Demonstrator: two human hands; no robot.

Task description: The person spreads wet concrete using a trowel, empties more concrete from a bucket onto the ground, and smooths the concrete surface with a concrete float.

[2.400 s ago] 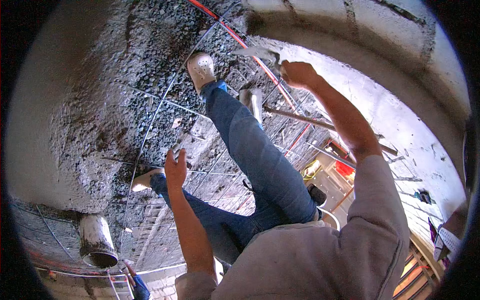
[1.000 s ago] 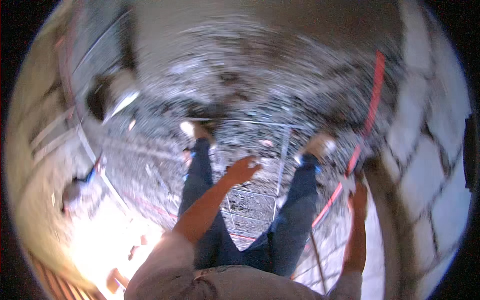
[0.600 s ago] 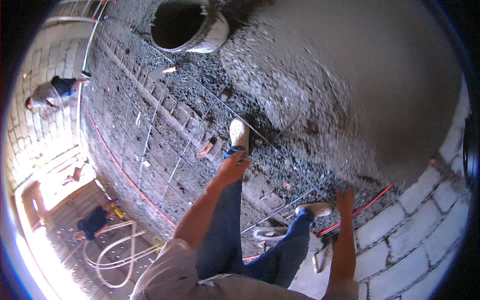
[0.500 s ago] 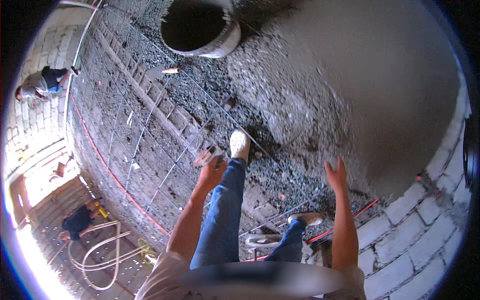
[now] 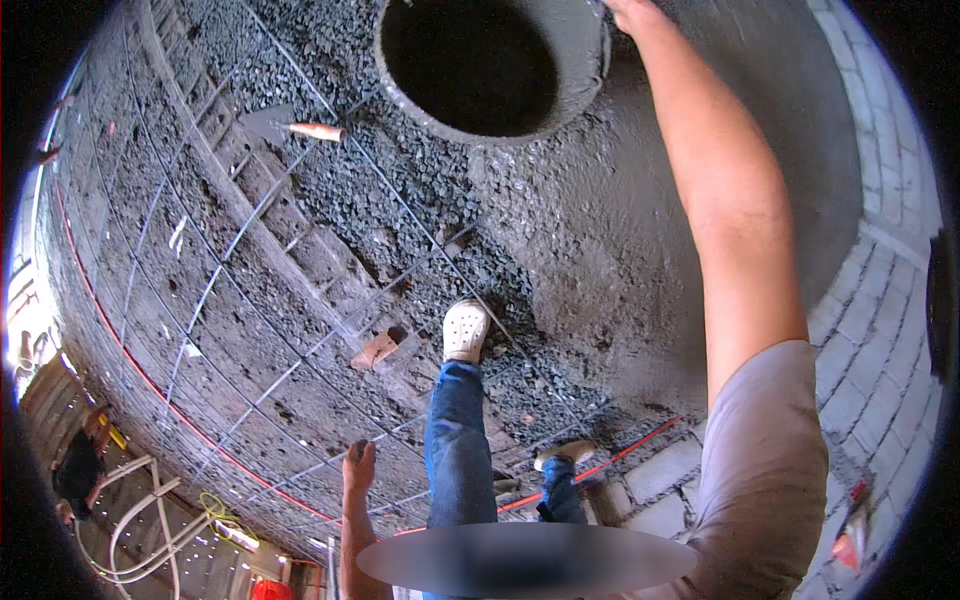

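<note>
My right hand (image 5: 628, 14) is at the bucket's (image 5: 583, 60) right side, too cut off to tell whether it's clamped on; my left (image 5: 358, 467), fingers curled, their grip unclear, hangs well below the bucket. Left of the bucket lies a trowel (image 5: 300, 129); below it, wet concrete (image 5: 610, 220).

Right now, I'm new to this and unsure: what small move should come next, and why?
Perhaps bring the left hand toward the bucket: the right hand is at its right rim, partly cut off by the picture's edge, while the left hangs well apart from it.
</note>
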